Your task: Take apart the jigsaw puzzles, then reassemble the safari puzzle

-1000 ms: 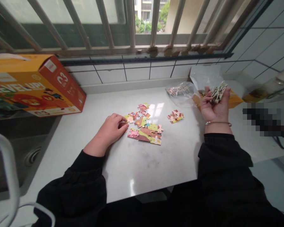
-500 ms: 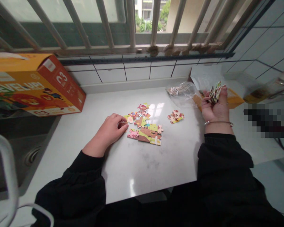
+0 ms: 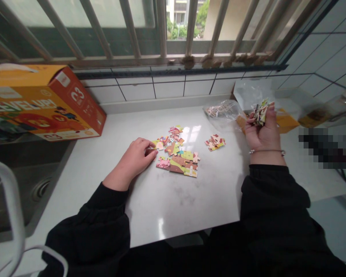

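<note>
My left hand (image 3: 137,157) rests on the counter, thumb and fingers curled together at the left edge of a loose puzzle piece (image 3: 159,145) with yellow and pale colours. Just right of it lie more overlapping loose pieces (image 3: 173,147). Nearer to me, several joined pieces (image 3: 178,165) form a flat block with brown, green and pink parts. My right hand (image 3: 262,132) is raised palm up at the right, fingers wrapped around a bunch of puzzle pieces (image 3: 261,112). A small brown-and-white cluster of pieces (image 3: 215,142) lies apart, between the hands.
A large orange box (image 3: 75,105) stands at the left beside the sink (image 3: 31,192). Behind my right hand are a clear plastic bag (image 3: 223,113) and an open yellow box (image 3: 286,121). A glass jar (image 3: 331,107) is at the far right. Window bars (image 3: 163,34) run along the back.
The view has shifted slightly. Both hands keep nearly the same pose, and the puzzle pieces on the counter lie as before.
</note>
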A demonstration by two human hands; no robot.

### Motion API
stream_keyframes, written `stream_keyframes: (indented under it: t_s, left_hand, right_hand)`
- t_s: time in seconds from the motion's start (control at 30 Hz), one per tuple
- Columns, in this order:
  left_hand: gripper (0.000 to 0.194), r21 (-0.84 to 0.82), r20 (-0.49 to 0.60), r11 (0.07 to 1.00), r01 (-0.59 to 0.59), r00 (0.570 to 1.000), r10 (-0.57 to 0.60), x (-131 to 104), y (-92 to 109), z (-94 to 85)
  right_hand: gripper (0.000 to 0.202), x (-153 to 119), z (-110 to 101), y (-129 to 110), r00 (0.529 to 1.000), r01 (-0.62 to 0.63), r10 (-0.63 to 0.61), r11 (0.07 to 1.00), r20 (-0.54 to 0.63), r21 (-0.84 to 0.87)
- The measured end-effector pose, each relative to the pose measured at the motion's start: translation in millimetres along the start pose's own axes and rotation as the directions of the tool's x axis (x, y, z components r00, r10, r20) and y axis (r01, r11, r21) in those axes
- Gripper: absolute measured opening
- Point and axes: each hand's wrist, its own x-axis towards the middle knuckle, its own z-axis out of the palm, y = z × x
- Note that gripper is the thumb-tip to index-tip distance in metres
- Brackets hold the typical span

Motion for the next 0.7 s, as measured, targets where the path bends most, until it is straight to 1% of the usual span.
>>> stream_keyframes:
  t_s: [0.07, 0.1, 0.13, 0.17, 0.2, 0.23, 0.27, 0.3, 0.33, 0.37, 0.4, 0.43, 0.47, 0.5, 0.53, 0.57, 0.6, 0.67, 0.7]
  left_hand:
    - [0.028, -0.059, -0.071, 0.998, 0.028, 0.997, -0.033, 0.9, 3.3, -2.4]
    - [0.033, -0.112, -0.100, 0.992, 0.052, 0.993, -0.063, 0.9, 5.8, -3.5]
    - [0.040, -0.195, -0.112, 0.978, 0.080, 0.988, -0.104, 0.4, 8.9, -4.2]
    - [0.047, -0.313, -0.101, 0.943, 0.110, 0.984, -0.148, -0.6, 12.7, -4.2]
    - [0.057, -0.455, -0.064, 0.880, 0.136, 0.981, -0.184, -1.9, 17.0, -3.4]
    - [0.068, -0.598, -0.009, 0.786, 0.156, 0.979, -0.202, -3.4, 21.6, -1.8]
    - [0.078, -0.718, 0.050, 0.675, 0.171, 0.979, -0.196, -4.9, 26.3, 0.4]
    - [0.084, -0.802, 0.094, 0.568, 0.182, 0.979, -0.181, -6.2, 30.7, 3.0]
    - [0.085, -0.853, 0.124, 0.485, 0.194, 0.977, -0.173, -7.1, 34.5, 5.7]
    - [0.079, -0.878, 0.134, 0.433, 0.204, 0.973, -0.188, -7.4, 37.2, 8.0]
    - [0.069, -0.887, 0.126, 0.409, 0.213, 0.965, -0.229, -7.1, 38.7, 9.6]
    - [0.057, -0.887, 0.108, 0.405, 0.221, 0.953, -0.284, -6.2, 38.6, 10.2]
    - [0.048, -0.884, 0.081, 0.410, 0.225, 0.937, -0.340, -4.9, 37.1, 9.5]
    - [0.042, -0.880, 0.057, 0.416, 0.228, 0.922, -0.384, -3.3, 34.3, 7.4]
    - [0.038, -0.878, 0.044, 0.419, 0.231, 0.911, -0.409, -1.9, 30.6, 3.9]
    - [0.034, -0.881, 0.043, 0.412, 0.232, 0.907, -0.420, -0.8, 26.1, -0.9]
    - [0.031, -0.885, 0.068, 0.396, 0.246, 0.908, -0.413, -0.4, 21.3, -6.7]
    - [0.028, -0.864, 0.159, 0.395, 0.312, 0.913, -0.374, -1.9, 11.2, -20.0]
    - [0.028, -0.819, 0.252, 0.428, 0.384, 0.909, -0.333, -3.5, 6.1, -26.7]
  right_hand:
    - [0.039, -24.0, 16.0, 4.7, 0.993, 0.027, -0.017, 0.997, 0.118, -0.078]
    - [0.047, -39.2, 24.9, 8.4, 0.978, 0.035, -0.007, 0.991, 0.207, -0.131]
    - [0.056, -55.9, 33.9, 13.1, 0.954, 0.049, 0.012, 0.980, 0.301, -0.193]
    - [0.064, -73.8, 42.5, 18.8, 0.924, 0.074, 0.032, 0.963, 0.381, -0.259]
    - [0.071, -92.1, 50.6, 25.5, 0.889, 0.092, 0.075, 0.937, 0.452, -0.336]
    - [0.077, -110.1, 57.6, 33.1, 0.844, 0.102, 0.148, 0.900, 0.516, -0.425]
    - [0.083, -127.1, 63.4, 41.4, 0.775, 0.101, 0.260, 0.848, 0.575, -0.520]
    - [0.087, -142.5, 68.0, 50.1, 0.685, 0.095, 0.388, 0.792, 0.617, -0.603]
    - [0.089, -155.8, 71.1, 58.9, 0.578, 0.085, 0.498, 0.751, 0.646, -0.655]
    - [0.088, -166.3, 73.1, 67.3, 0.504, 0.064, 0.560, 0.735, 0.658, -0.675]
    - [0.087, -173.9, 74.1, 74.5, 0.437, 0.047, 0.606, 0.722, 0.664, -0.690]
    - [0.084, -178.4, 74.4, 80.1, 0.381, 0.041, 0.641, 0.709, 0.666, -0.704]
    - [0.080, -179.9, 74.2, 83.5, 0.342, 0.040, 0.664, 0.697, 0.665, -0.716]
    - [0.077, -178.6, 73.7, 84.6, 0.313, 0.045, 0.682, 0.685, 0.661, -0.728]
    - [0.073, -175.0, 73.0, 83.3, 0.298, 0.057, 0.692, 0.675, 0.658, -0.736]
    - [0.071, -169.6, 72.2, 79.9, 0.297, 0.072, 0.692, 0.671, 0.658, -0.738]
    - [0.069, -163.0, 71.2, 75.0, 0.310, 0.088, 0.685, 0.670, 0.659, -0.738]
    - [0.066, -148.3, 68.1, 63.2, 0.367, 0.114, 0.655, 0.673, 0.660, -0.731]
    - [0.065, -141.2, 65.8, 57.9, 0.410, 0.108, 0.639, 0.674, 0.651, -0.730]
